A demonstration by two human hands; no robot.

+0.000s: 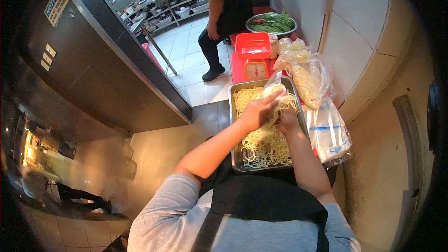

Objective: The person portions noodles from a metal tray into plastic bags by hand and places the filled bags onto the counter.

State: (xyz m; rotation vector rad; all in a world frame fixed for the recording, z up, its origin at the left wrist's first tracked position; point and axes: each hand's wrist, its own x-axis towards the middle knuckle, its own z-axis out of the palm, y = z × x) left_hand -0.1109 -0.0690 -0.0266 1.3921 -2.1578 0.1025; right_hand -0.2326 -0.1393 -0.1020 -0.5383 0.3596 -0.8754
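Observation:
A metal tray [237, 162] full of yellow noodles [266, 147] lies in front of me. Over its middle, my left hand [259, 112] is closed on a clear plastic bag [275, 83] with some noodles in and around it. Close by on the right, my right hand [288, 120] is low among the noodles, beside the bag's lower part. Its fingers are mostly hidden by noodles. Just beyond the tray stands an orange scale [255, 70] with a red basket [253, 43] on top.
Filled plastic bags [308, 84] and a pack of clear bags [329, 133] lie right of the tray. A bowl of green vegetables [273, 23] stands at the back. A person in black [228, 9] stands beyond on the left; another is farther back.

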